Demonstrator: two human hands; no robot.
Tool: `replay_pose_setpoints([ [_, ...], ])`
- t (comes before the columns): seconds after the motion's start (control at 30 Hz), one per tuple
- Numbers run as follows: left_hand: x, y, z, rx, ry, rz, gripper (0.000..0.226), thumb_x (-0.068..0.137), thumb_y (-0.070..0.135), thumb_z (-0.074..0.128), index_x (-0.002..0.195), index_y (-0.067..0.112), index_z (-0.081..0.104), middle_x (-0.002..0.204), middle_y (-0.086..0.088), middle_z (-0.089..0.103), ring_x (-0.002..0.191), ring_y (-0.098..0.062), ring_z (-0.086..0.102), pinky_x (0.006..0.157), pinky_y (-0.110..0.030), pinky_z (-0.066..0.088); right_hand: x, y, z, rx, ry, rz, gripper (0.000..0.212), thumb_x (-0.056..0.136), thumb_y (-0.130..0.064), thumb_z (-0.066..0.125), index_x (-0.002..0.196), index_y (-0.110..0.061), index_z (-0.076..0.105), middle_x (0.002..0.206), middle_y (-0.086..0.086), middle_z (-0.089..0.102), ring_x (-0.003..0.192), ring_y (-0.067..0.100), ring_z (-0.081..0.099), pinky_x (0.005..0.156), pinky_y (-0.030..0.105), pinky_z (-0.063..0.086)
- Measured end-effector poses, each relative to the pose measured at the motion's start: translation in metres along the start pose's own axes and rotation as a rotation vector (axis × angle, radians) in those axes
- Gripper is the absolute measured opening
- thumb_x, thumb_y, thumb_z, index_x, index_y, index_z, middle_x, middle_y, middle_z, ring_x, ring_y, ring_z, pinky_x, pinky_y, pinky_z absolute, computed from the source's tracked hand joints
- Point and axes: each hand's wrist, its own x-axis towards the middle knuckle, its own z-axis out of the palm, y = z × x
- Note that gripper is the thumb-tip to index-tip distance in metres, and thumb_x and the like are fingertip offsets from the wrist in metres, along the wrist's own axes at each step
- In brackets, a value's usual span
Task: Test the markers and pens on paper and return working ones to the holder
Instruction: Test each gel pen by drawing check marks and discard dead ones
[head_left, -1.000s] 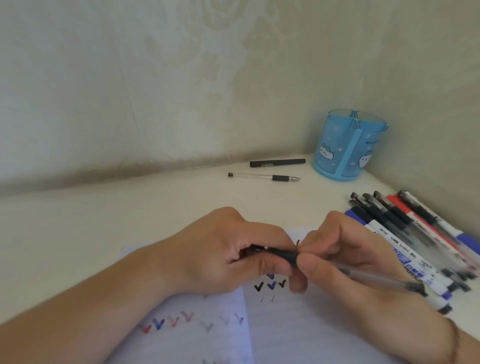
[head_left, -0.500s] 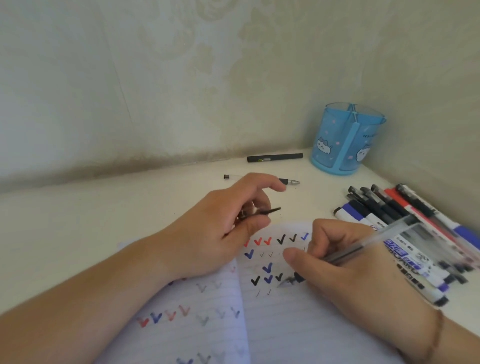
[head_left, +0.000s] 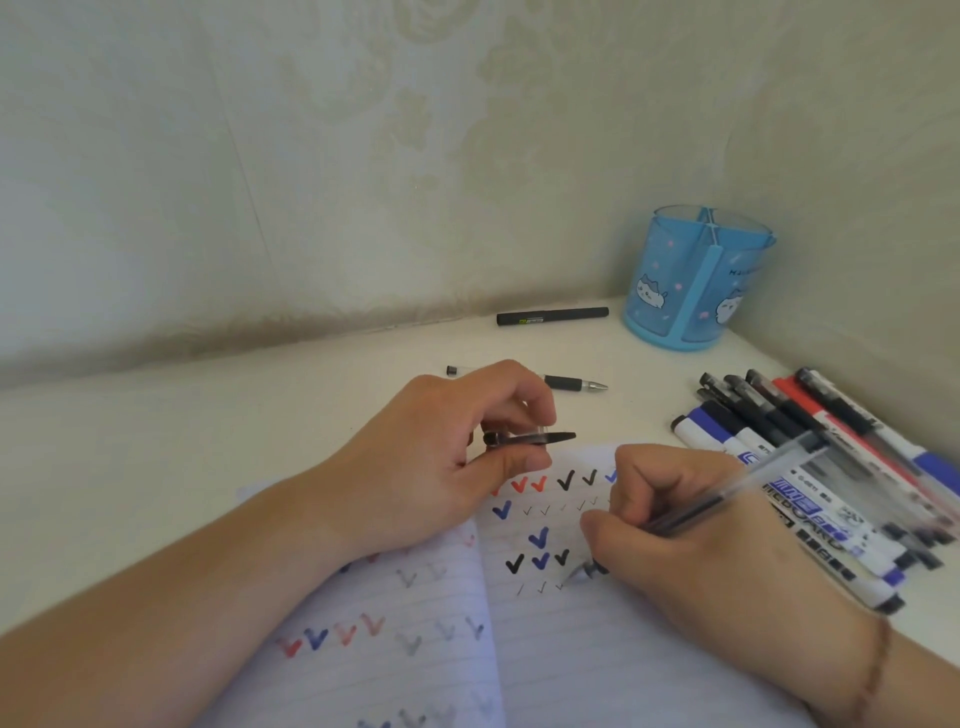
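Note:
My right hand (head_left: 691, 540) grips a clear-barrelled gel pen (head_left: 727, 493), its tip touching the lined notebook page (head_left: 571, 649) below rows of red, blue and black check marks. Between thumb and fingers my left hand (head_left: 441, 467) pinches the pen's clear cap with a black clip (head_left: 530, 438), held just above the page's top edge. The blue translucent pen holder (head_left: 696, 280) stands in the back right corner and looks empty. A heap of markers and pens (head_left: 810, 457) lies on the table to the right of my right hand.
A black pen (head_left: 550, 316) lies by the wall left of the holder. An uncapped clear pen (head_left: 571, 383) lies behind my left hand. Walls close the table at the back and right.
My hands pulled apart: the cap came off the pen and stayed in my left hand. My right hand swung the pen down and its tip now meets the page.

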Motion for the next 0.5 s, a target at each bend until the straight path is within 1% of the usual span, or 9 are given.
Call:
replay_pose_setpoints([
  [0.1, 0.000, -0.001, 0.000, 0.009, -0.010, 0.017, 0.021, 0.086, 0.017, 0.072, 0.096, 0.029, 0.058, 0.080, 0.022, 0.066, 0.077, 0.009, 0.061, 0.068, 0.001, 0.036, 0.001, 0.001, 0.000, 0.046, 0.017, 0.000, 0.039, 0.074, -0.005, 0.071, 0.051, -0.007, 0.040, 0.041, 0.005, 0.045, 0.045, 0.016, 0.033, 0.043, 0.027, 0.024],
  [0.13, 0.001, -0.001, 0.000, 0.024, -0.013, 0.027, 0.019, 0.086, 0.018, 0.073, 0.097, 0.027, 0.060, 0.079, 0.020, 0.065, 0.076, 0.006, 0.061, 0.067, -0.001, 0.036, 0.002, 0.001, -0.001, 0.083, 0.023, 0.003, 0.041, 0.075, -0.009, 0.075, 0.052, -0.006, 0.042, 0.040, 0.002, 0.047, 0.042, 0.015, 0.034, 0.042, 0.024, 0.025],
  [0.2, 0.001, -0.003, -0.001, 0.052, -0.010, 0.042, 0.016, 0.086, 0.022, 0.072, 0.099, 0.026, 0.063, 0.080, 0.017, 0.065, 0.077, 0.000, 0.061, 0.067, -0.004, 0.038, 0.003, -0.001, -0.003, 0.240, 0.060, 0.018, 0.040, 0.071, -0.025, 0.079, 0.054, -0.006, 0.048, 0.039, 0.004, 0.046, 0.036, 0.014, 0.033, 0.038, 0.018, 0.027],
  [0.27, 0.001, -0.003, -0.001, 0.050, 0.005, 0.023, 0.016, 0.085, 0.026, 0.072, 0.098, 0.030, 0.064, 0.080, 0.023, 0.064, 0.080, 0.003, 0.062, 0.070, -0.004, 0.039, 0.005, -0.004, -0.008, 0.407, 0.077, 0.006, 0.037, 0.065, -0.036, 0.083, 0.060, -0.010, 0.056, 0.042, 0.004, 0.048, 0.034, 0.014, 0.034, 0.037, 0.015, 0.028],
  [0.33, 0.001, -0.004, -0.001, 0.010, 0.034, -0.015, 0.019, 0.083, 0.025, 0.073, 0.096, 0.036, 0.064, 0.080, 0.028, 0.065, 0.081, 0.009, 0.063, 0.070, -0.004, 0.042, 0.007, -0.003, -0.012, 0.519, 0.069, -0.003, 0.036, 0.054, -0.039, 0.086, 0.065, -0.015, 0.063, 0.048, 0.006, 0.052, 0.039, 0.018, 0.039, 0.038, 0.020, 0.030],
  [0.37, 0.001, -0.004, -0.001, -0.016, 0.050, -0.033, 0.023, 0.081, 0.023, 0.075, 0.094, 0.039, 0.064, 0.080, 0.028, 0.066, 0.079, 0.009, 0.064, 0.070, -0.005, 0.043, 0.008, -0.002, -0.014, 0.555, 0.059, 0.009, 0.030, 0.052, -0.035, 0.084, 0.067, -0.017, 0.065, 0.051, 0.009, 0.055, 0.041, 0.020, 0.042, 0.038, 0.022, 0.031],
  [0.43, 0.001, -0.005, 0.000, -0.053, 0.064, -0.054, 0.029, 0.080, 0.018, 0.076, 0.093, 0.041, 0.063, 0.080, 0.023, 0.069, 0.074, 0.004, 0.067, 0.069, -0.009, 0.047, 0.007, -0.002, -0.016, 0.594, 0.039, 0.030, 0.010, 0.058, -0.022, 0.070, 0.067, -0.018, 0.067, 0.053, 0.012, 0.058, 0.042, 0.024, 0.046, 0.038, 0.024, 0.031],
  [0.47, 0.001, -0.005, 0.000, -0.057, 0.063, -0.055, 0.031, 0.080, 0.017, 0.077, 0.093, 0.042, 0.063, 0.082, 0.022, 0.071, 0.074, 0.001, 0.068, 0.070, -0.011, 0.049, 0.007, -0.002, -0.016, 0.598, 0.033, 0.035, 0.006, 0.061, -0.018, 0.065, 0.067, -0.020, 0.067, 0.054, 0.013, 0.059, 0.041, 0.025, 0.048, 0.038, 0.024, 0.031],
  [0.5, 0.001, -0.004, 0.000, -0.058, 0.058, -0.051, 0.030, 0.080, 0.018, 0.077, 0.092, 0.042, 0.063, 0.085, 0.021, 0.071, 0.076, -0.002, 0.069, 0.070, -0.013, 0.051, 0.006, -0.002, -0.015, 0.591, 0.030, 0.037, 0.008, 0.063, -0.015, 0.063, 0.066, -0.021, 0.066, 0.054, 0.014, 0.061, 0.040, 0.025, 0.048, 0.038, 0.024, 0.030],
])
